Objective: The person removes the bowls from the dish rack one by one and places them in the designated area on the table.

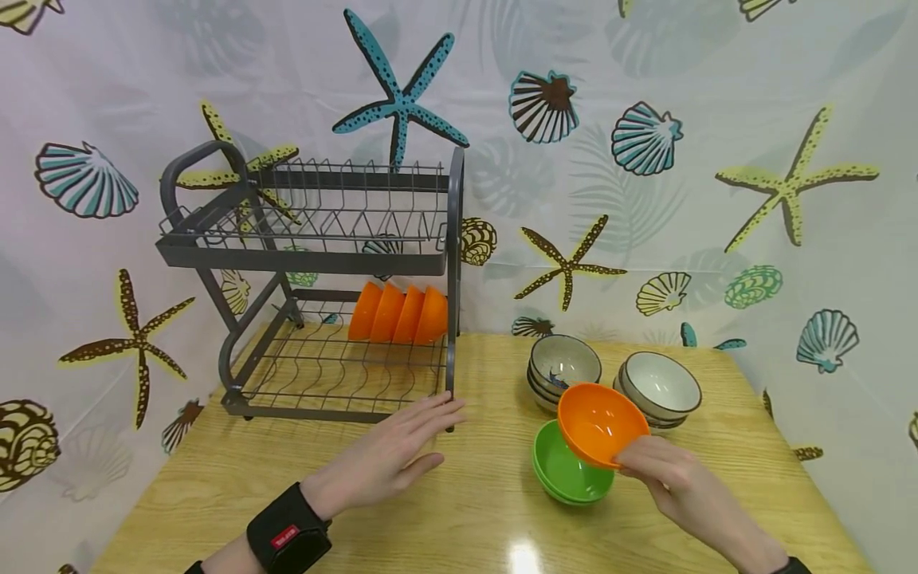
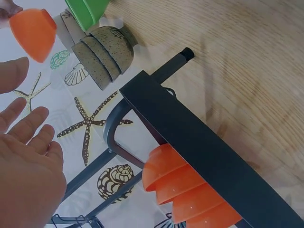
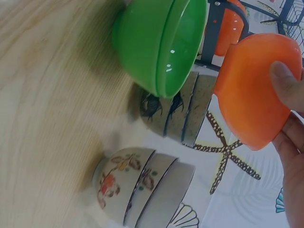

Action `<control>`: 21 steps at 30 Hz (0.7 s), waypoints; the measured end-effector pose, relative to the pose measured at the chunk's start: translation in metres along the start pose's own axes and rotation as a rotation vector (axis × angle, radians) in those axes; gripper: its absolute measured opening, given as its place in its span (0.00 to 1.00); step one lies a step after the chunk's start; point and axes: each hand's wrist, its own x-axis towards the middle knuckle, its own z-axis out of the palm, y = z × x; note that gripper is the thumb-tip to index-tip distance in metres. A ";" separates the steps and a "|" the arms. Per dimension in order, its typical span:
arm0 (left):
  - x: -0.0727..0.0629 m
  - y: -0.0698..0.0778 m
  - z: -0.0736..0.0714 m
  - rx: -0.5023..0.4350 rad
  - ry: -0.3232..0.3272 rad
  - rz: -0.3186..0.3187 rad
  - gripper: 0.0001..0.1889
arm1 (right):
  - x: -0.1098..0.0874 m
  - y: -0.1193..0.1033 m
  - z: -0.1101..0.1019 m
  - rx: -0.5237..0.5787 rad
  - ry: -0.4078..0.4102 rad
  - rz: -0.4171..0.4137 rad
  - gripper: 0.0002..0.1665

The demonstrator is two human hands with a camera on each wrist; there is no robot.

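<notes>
My right hand (image 1: 670, 478) pinches an orange bowl (image 1: 601, 422) by its rim, thumb on the outer wall in the right wrist view. In the head view the bowl overlaps a stack of green bowls (image 1: 566, 470) on the table. My left hand (image 1: 390, 454) holds nothing; its fingers are extended beside the front right corner of a dark dish rack (image 1: 337, 416). Several orange bowls (image 1: 398, 315) stand on edge, nested in a row, at the right end of the rack's lower tier.
Behind the green bowls is a stack of speckled bowls (image 1: 565, 363). To its right stands a stack of flower-patterned bowls (image 3: 126, 183). The rack's upper wire tier (image 1: 323, 223) overhangs the lower one. A patterned curtain (image 1: 681, 199) hangs behind the wooden table (image 1: 459, 526).
</notes>
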 end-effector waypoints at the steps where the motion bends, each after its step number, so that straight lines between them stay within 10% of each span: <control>1: -0.001 -0.001 0.000 -0.005 -0.004 -0.005 0.31 | -0.002 0.001 -0.001 0.006 0.003 -0.003 0.25; 21: -0.021 -0.020 -0.025 0.019 0.058 -0.157 0.32 | -0.058 0.017 -0.021 -0.073 0.068 0.081 0.29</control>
